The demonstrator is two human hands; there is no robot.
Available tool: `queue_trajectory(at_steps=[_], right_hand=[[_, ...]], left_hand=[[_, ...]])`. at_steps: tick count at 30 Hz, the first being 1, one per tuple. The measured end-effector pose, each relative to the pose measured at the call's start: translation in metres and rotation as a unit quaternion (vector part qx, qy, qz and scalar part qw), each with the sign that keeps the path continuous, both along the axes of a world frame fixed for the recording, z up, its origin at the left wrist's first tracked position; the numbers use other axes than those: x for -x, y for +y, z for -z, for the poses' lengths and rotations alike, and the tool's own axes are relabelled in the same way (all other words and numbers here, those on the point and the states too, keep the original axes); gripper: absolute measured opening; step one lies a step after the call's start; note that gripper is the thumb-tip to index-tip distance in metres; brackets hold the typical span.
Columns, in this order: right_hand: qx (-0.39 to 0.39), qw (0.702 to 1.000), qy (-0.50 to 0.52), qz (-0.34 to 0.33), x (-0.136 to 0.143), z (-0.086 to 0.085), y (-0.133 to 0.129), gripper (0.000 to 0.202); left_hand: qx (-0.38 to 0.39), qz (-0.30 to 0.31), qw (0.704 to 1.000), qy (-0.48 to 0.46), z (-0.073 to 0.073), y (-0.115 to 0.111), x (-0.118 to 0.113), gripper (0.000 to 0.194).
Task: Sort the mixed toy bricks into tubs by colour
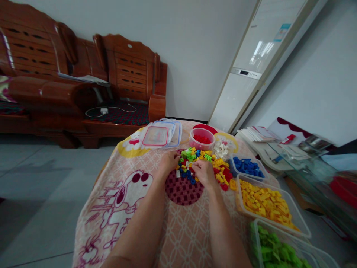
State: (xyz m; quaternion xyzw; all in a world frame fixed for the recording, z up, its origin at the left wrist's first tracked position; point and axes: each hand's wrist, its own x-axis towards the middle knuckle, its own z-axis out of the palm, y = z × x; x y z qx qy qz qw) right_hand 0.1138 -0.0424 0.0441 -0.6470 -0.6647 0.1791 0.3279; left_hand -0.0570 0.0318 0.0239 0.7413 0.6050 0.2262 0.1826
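Note:
A mixed pile of toy building bricks (208,158) in green, yellow, blue, red and white lies on the cloth-covered table. At the pile's left edge is my left hand (169,162), its fingers curled together among the bricks. My right hand (205,172) reaches into the front middle of the pile, thumb and fingers pinched. Whatever either hand grips is too small or hidden to name. A white brick (178,174) and several blue ones lie between the hands.
Right of the pile stand tubs of blue bricks (247,167), yellow bricks (267,201) and green bricks (279,249). Behind it are a round tub (202,138) of red bricks and a heap of white bricks (222,149). Clear lids (155,136) lie back left.

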Motion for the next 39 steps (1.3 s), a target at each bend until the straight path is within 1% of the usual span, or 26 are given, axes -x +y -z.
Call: queue_trajectory(at_steps=[3, 5, 9, 15, 21, 26, 28, 31, 33, 35, 37, 39], right_hand=[[0.023, 0.996, -0.087, -0.010, 0.008, 0.000, -0.002, 0.020], [0.043, 0.990, -0.134, -0.014, 0.012, -0.001, -0.003, 0.016], [0.071, 0.977, -0.202, -0.017, 0.016, -0.003, -0.007, 0.011], [0.089, 0.967, -0.238, -0.030, 0.017, -0.004, -0.007, 0.015], [0.087, 0.970, -0.225, -0.035, 0.018, -0.009, -0.009, 0.012], [0.073, 0.984, -0.159, -0.032, 0.015, -0.006, -0.007, 0.005], [0.072, 0.991, -0.107, -0.041, 0.012, -0.002, -0.005, 0.006], [0.076, 0.996, 0.007, -0.048, 0.007, 0.003, -0.003, 0.009], [0.084, 0.990, 0.101, -0.044, 0.003, 0.004, -0.002, 0.010], [0.096, 0.976, 0.192, -0.029, -0.001, 0.001, -0.003, 0.012], [0.098, 0.959, 0.265, 0.001, -0.007, -0.004, -0.003, 0.018], [0.073, 0.944, 0.319, 0.047, -0.015, -0.008, -0.003, 0.024]], left_hand=[[0.002, 0.000, 1.000, -0.003, -0.002, -0.002, 0.000, 0.027], [0.006, -0.003, 1.000, -0.003, -0.003, -0.003, 0.000, 0.027], [0.009, -0.002, 1.000, -0.008, -0.004, -0.002, -0.001, 0.027], [0.004, 0.006, 1.000, -0.009, 0.000, 0.000, 0.000, 0.028], [0.008, 0.005, 1.000, -0.011, -0.002, -0.001, 0.000, 0.028], [0.006, 0.007, 1.000, -0.006, -0.002, -0.001, 0.000, 0.028], [0.009, 0.003, 1.000, -0.003, -0.002, 0.000, 0.000, 0.027], [0.015, -0.006, 1.000, 0.000, -0.002, -0.001, 0.000, 0.028], [0.011, -0.005, 1.000, -0.001, -0.002, -0.001, 0.000, 0.028], [0.005, -0.001, 1.000, -0.003, -0.003, -0.002, 0.000, 0.028], [0.006, 0.004, 1.000, -0.007, -0.004, -0.002, 0.000, 0.028], [0.012, 0.005, 1.000, -0.010, -0.006, -0.003, 0.000, 0.029]])
